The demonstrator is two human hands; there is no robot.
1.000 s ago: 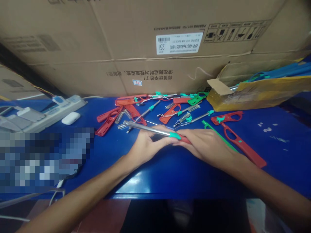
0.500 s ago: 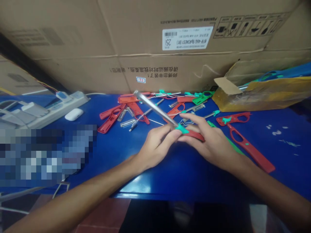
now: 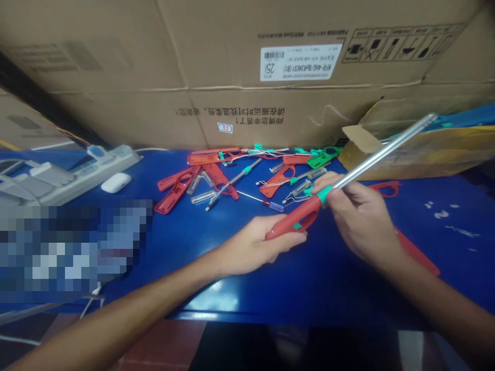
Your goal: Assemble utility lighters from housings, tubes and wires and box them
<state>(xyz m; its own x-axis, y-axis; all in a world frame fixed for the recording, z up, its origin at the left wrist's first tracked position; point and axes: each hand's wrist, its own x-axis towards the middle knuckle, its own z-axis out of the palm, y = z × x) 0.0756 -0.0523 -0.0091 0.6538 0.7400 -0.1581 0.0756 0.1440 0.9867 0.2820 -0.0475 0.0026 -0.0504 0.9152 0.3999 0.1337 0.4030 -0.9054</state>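
A long-nosed gas lighter [image 3: 296, 219] with a red handle, a green collar and a silver tube is held between both hands, its tube tilted up to the right. My left hand [image 3: 257, 245] is closed round the butt of the handle, thumb along the lower side. Near the green collar, my right hand [image 3: 361, 216] pinches the front end where the tube begins. Behind the hands lie red handle shells [image 3: 176, 190], clear fuel tanks [image 3: 203, 197] and a screwdriver [image 3: 275, 206] with a clear and dark handle. Partly behind my right forearm is another red handle piece [image 3: 417, 250].
A large cardboard box [image 3: 216, 67] stands along the table's back. An open carton [image 3: 371, 154] with yellow tape sits at the right. On the left are a power strip [image 3: 77, 180] and a white earbud case [image 3: 116, 182]. Green shell pieces [image 3: 325, 157] lie near the carton.
The lighter has swung round: its tube pointed up-left and now points up-right. My left hand has moved to the handle's butt, my right hand to the collar.
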